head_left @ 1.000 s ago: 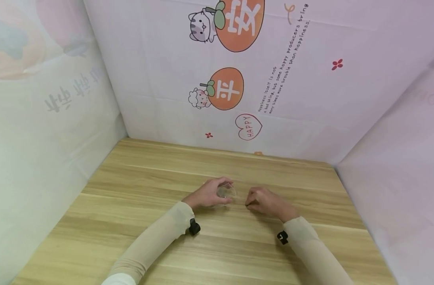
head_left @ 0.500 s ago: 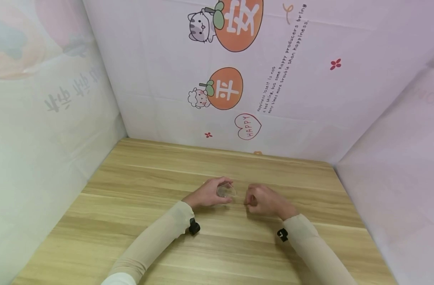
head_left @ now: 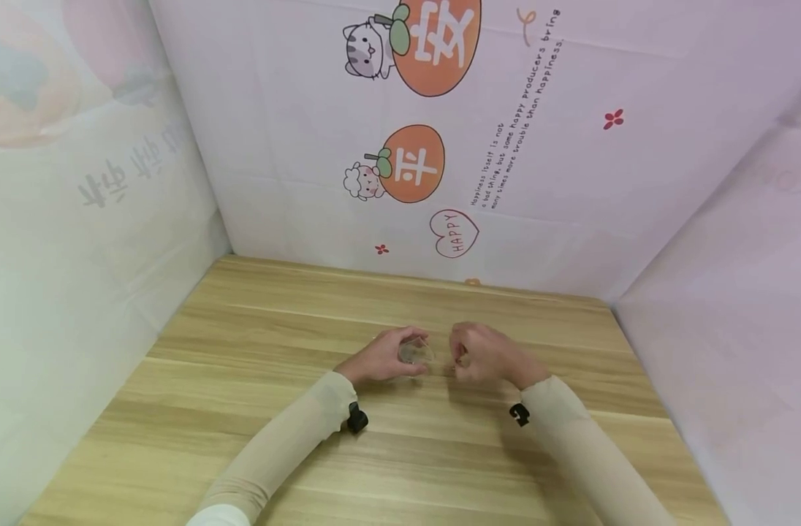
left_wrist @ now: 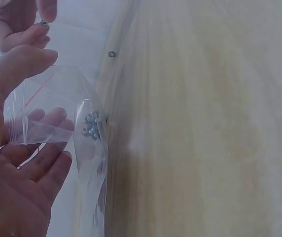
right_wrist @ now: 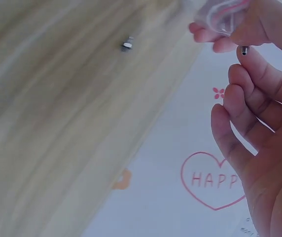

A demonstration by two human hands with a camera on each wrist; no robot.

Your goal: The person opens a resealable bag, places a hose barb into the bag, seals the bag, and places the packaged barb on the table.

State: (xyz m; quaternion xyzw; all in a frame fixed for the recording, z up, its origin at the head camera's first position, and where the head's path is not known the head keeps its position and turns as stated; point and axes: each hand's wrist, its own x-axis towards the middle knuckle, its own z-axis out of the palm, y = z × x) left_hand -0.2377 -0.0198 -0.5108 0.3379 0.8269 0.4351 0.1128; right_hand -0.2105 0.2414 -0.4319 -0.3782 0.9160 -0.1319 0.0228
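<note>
My left hand (head_left: 382, 356) holds a clear zip bag (head_left: 416, 351) between thumb and fingers, its mouth spread apart. Several small metal pieces (left_wrist: 90, 126), which look like screws, lie in the bag in the left wrist view. Just right of the bag is my right hand (head_left: 486, 354), lifted off the table. Its thumb and index finger pinch a small metal screw (right_wrist: 244, 50), mostly covered by the fingertips. Another small screw (right_wrist: 127, 45) lies loose on the table, too small to make out in the head view.
The wood-grain table (head_left: 295, 453) extends around both hands. A printed white sheet (head_left: 295, 146) rises behind it, and pale sheets close off the left and right sides. Both wrists carry a black camera (head_left: 357, 418) on a sleeve.
My right hand has risen from the table surface and shifted slightly toward the back, pinching the screw. The left hand has stayed in place with the bag. The head view has turned slightly.
</note>
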